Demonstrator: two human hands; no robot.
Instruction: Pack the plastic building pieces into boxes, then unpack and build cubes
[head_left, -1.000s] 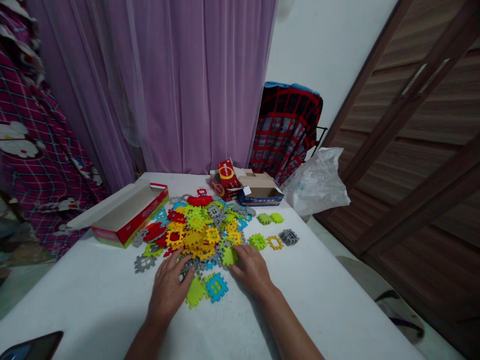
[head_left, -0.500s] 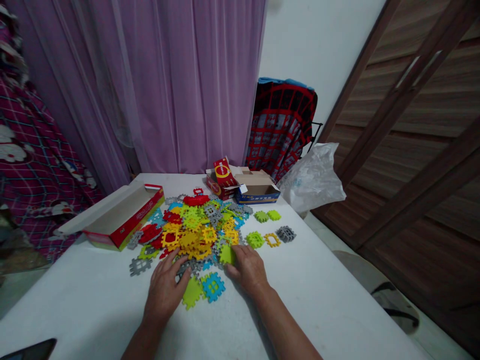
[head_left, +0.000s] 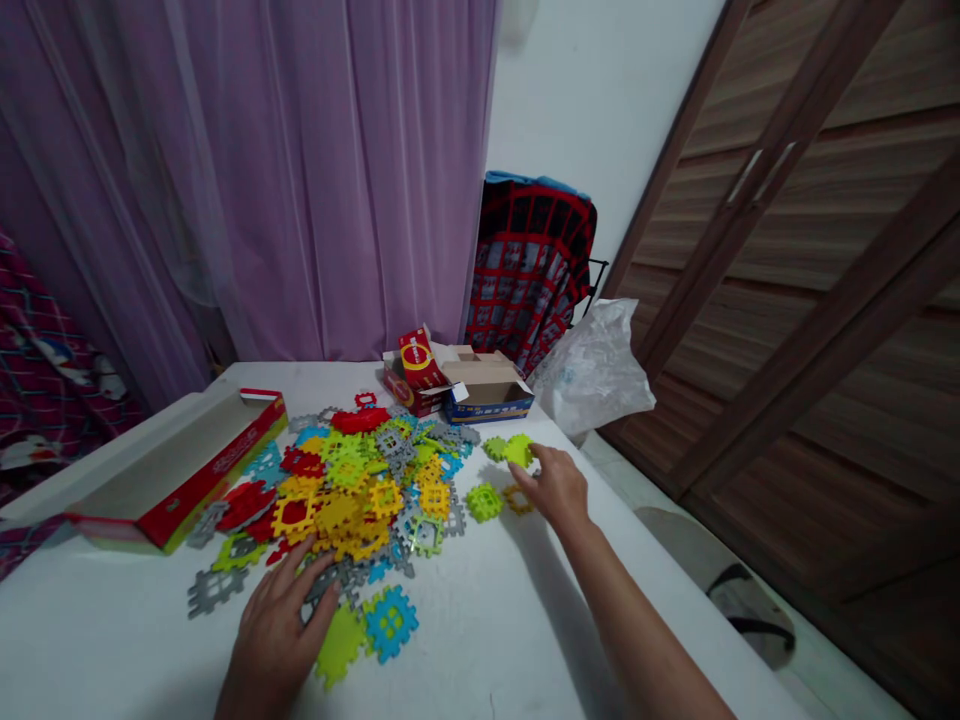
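My right hand (head_left: 561,487) has its thumb and fingers at the edge of a lime-green notched plastic tile (head_left: 519,450), held by the right side of the table. Just below it are a lime-green openwork tile stack (head_left: 484,502) and a yellow frame piece (head_left: 517,499), partly hidden by the hand. My left hand (head_left: 279,622) lies at the near edge of a heap of interlocking tiles (head_left: 341,510), fingers spread, touching grey pieces (head_left: 346,578). A flat lime-green tile (head_left: 341,643) and a blue tile (head_left: 391,622) lie by its thumb.
An open red box (head_left: 217,475) stands to the left of the heap. At the back are a red carton (head_left: 421,365) and a blue open box (head_left: 491,405). A clear plastic bag (head_left: 596,370) hangs past the table's right edge, near a wooden wardrobe (head_left: 765,300).
My right hand has carried the lime-green tile from the heap's near edge to the right and farther back. My left hand stays by the heap. The view has turned rightward.
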